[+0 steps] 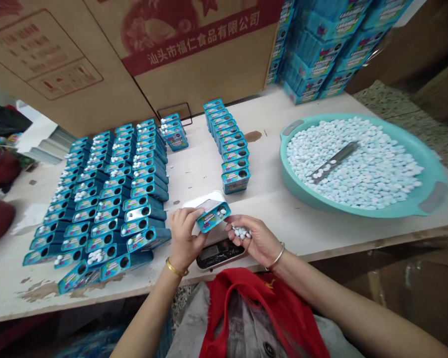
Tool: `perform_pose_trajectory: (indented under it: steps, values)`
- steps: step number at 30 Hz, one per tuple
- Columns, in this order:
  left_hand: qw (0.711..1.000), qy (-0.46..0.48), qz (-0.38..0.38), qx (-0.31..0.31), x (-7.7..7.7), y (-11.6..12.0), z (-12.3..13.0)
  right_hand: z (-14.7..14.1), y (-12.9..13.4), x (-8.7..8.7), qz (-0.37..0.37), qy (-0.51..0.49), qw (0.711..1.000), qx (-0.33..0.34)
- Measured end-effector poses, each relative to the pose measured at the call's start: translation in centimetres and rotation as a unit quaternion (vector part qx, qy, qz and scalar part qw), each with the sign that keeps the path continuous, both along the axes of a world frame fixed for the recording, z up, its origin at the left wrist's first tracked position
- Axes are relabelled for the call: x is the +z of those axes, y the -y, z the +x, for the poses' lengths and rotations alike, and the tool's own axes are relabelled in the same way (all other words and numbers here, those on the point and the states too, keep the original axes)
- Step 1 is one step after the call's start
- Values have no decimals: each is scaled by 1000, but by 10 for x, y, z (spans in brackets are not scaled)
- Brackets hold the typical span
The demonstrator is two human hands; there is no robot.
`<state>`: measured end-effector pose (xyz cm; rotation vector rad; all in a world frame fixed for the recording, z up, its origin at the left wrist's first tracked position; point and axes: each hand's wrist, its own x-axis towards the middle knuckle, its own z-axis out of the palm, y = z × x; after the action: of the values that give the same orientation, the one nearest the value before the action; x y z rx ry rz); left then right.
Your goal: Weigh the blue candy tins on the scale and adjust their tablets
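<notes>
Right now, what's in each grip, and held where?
Left hand holds a blue tin by its end; right hand cups loose white candies in its fingers.

The candy tins point(235, 180) are teal-blue with a multicoloured label band; the candies point(358, 169) are pale blue mottled with white; the basin point(302, 190) is aqua, with grey handle plates point(433, 197). The table point(197, 171) is off-white with brown patches; the carton point(205, 64) is tan, with a red band point(201, 37) carrying white characters; the left-wrist bangle point(176, 268) is gold; the right-wrist bangle point(278, 255) is silver; the cloth point(261, 308) at the bottom of the view is red.
</notes>
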<state>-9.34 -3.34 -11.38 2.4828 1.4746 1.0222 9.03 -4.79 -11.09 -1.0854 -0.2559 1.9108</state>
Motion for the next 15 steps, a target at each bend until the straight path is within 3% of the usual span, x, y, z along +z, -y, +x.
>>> perform_pose_trajectory:
  steps: [3, 6, 11, 15]
  values:
    - [991, 109, -72, -13, -1, -12, 19, 11, 2, -6, -28, -6, 999, -39]
    - [984, 148, -97, -35, -6, -29, 43, 24, 5, -15, -65, -8, 994, -82]
    - [987, 120, -87, -58, -24, -56, 71, 40, 10, -32, -79, -23, 989, -126]
    - [998, 33, -37, -40, -32, -59, 74, 46, 10, -37, -78, -32, 986, -141]
